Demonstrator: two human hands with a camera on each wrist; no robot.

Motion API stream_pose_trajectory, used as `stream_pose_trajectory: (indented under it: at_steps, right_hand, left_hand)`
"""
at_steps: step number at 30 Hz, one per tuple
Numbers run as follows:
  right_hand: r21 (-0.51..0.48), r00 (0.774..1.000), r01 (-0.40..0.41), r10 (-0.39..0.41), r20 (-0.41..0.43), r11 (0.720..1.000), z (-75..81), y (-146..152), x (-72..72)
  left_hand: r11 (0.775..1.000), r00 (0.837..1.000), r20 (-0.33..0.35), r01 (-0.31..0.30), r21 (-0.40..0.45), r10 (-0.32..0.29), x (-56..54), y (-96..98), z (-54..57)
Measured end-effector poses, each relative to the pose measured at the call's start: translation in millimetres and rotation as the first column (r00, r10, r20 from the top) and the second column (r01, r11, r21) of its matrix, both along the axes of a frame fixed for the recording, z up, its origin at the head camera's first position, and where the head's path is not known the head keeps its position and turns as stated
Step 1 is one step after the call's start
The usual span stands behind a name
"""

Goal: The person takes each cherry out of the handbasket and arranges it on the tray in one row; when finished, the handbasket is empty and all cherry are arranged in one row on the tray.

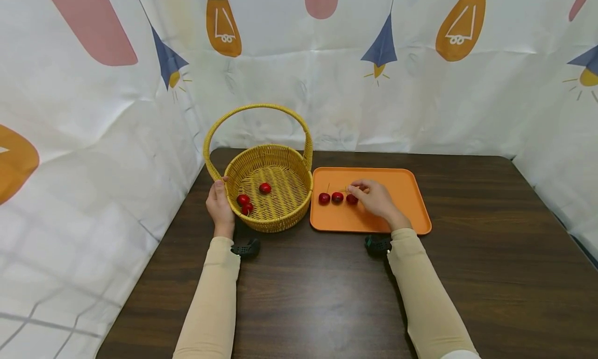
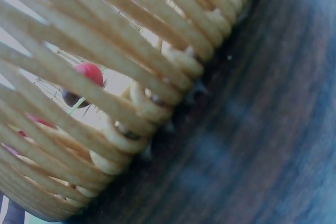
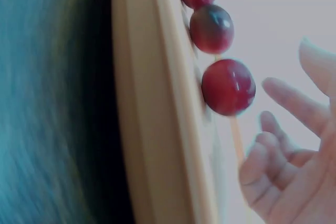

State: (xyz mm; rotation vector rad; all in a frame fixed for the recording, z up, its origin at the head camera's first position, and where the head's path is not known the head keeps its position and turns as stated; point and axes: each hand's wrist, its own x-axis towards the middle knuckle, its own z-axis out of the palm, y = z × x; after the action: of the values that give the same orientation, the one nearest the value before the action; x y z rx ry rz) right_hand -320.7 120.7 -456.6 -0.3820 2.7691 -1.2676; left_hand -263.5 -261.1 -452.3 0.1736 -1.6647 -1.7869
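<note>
A yellow wicker basket (image 1: 285, 221) with a tall arched handle stands at the back left. My left hand (image 1: 220, 206) grips its left side near the foot of the handle, thumb at the rim. Inside lie three cherries, one cherry (image 1: 264, 188) apart from the others; the left wrist view shows a cherry (image 2: 89, 74) through the weave. On an orange tray (image 1: 397, 185) three more cherries sit in a row. My right hand (image 1: 376, 199) hovers by the rightmost cherry (image 3: 229, 87), thumb and fingers spread and not touching it in the right wrist view.
The tray stands just right of the basket on a dark wooden table (image 1: 299, 297). A printed white curtain (image 1: 420, 105) hangs behind the table and along its left side. Each wrist wears a dark device, such as the left wrist device (image 1: 247, 249).
</note>
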Motion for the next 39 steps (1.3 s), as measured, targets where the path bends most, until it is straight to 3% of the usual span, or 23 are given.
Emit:
stream_pose_trajectory:
  at_steps: [6, 10, 16, 20, 26, 31, 36, 39]
  right_hand:
    - [-0.134, 0.984, 0.094, -0.113, -0.141, 0.986, 6.2, -13, 3.2]
    - [-0.221, 0.965, 0.094, -0.144, -0.221, 0.971, 15.3, -26, 8.1]
    - [-0.312, 0.970, -0.053, -0.025, -0.242, 0.949, 30.1, -52, 21.7]
    - [-0.343, 0.960, -0.166, 0.071, -0.272, 0.925, 35.6, -72, 32.6]
    - [-0.353, 0.947, -0.258, 0.164, -0.274, 0.899, 41.8, -100, 40.2]
    - [-0.283, 0.940, -0.292, 0.219, -0.260, 0.914, 46.5, -124, 34.9]
    - [-0.051, 0.928, -0.311, 0.292, -0.232, 0.949, 47.3, -150, 28.2]
    - [0.083, 0.920, -0.341, 0.351, -0.172, 0.936, 48.9, -165, 23.3]
  left_hand:
    - [1.000, 1.000, 0.004, -0.002, 0.021, 0.002, -0.3, -0.4, -0.3]
    - [1.000, 1.000, 0.002, -0.011, 0.013, 0.011, -0.2, -0.8, -0.3]
    - [1.000, 1.000, 0.001, -0.021, 0.009, 0.021, -0.1, -1.2, -0.3]
    - [1.000, 1.000, 0.001, -0.021, 0.011, 0.021, 0.5, -0.9, 1.2]
    - [0.999, 1.000, 0.009, -0.022, 0.031, 0.022, -16.2, -8.9, -13.9]
    - [1.000, 1.000, 0.012, 0.003, 0.016, -0.003, -8.7, -3.8, 0.3]
    - [1.000, 1.000, 0.021, -0.009, 0.007, 0.009, -1.6, -0.6, 3.8]
    - [1.000, 0.999, 0.039, -0.010, 0.013, 0.010, 0.9, -0.1, 2.5]
